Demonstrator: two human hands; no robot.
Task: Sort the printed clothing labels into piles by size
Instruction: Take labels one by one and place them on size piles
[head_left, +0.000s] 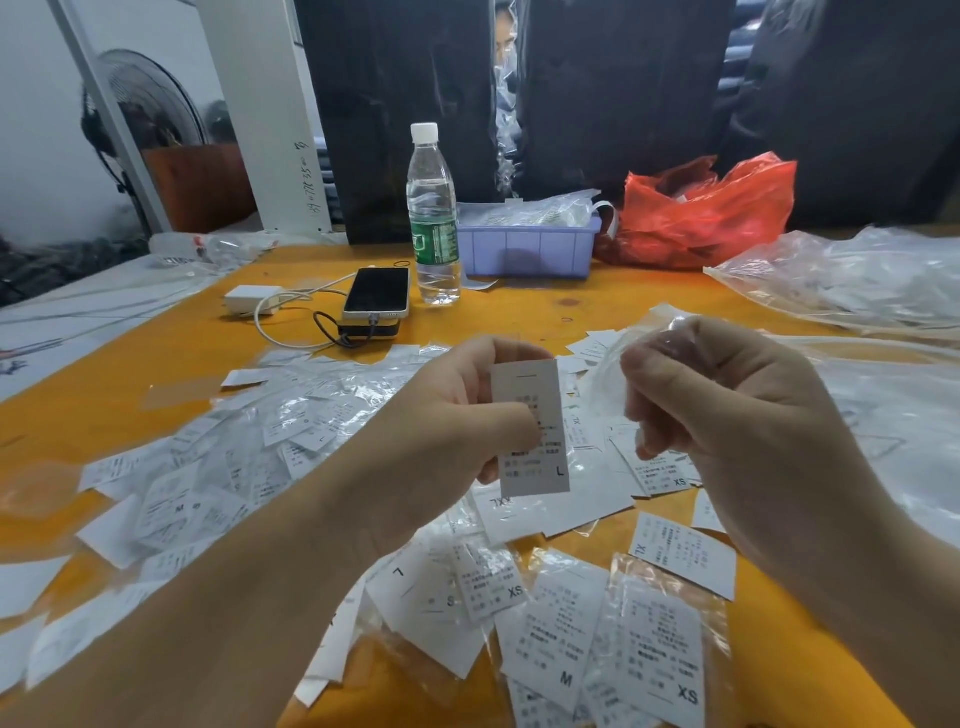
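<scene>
My left hand (467, 415) pinches a white printed label (535, 410) marked L, held upright above the orange table (623, 306). My right hand (727, 410) is curled round a crumpled clear plastic sleeve (618, 374) just right of that label. Many loose labels lie below: a heap (218, 467) at the left, labels marked XS (665, 654), M (556, 639) and XL (680, 551) near the front, some in clear sleeves.
At the back stand a water bottle (434, 218), a purple bin (524, 244) of packets and a red plastic bag (706, 208). A phone (376, 293) lies on a power bank with a white charger (249, 300). Clear bags (852, 280) are piled at the right.
</scene>
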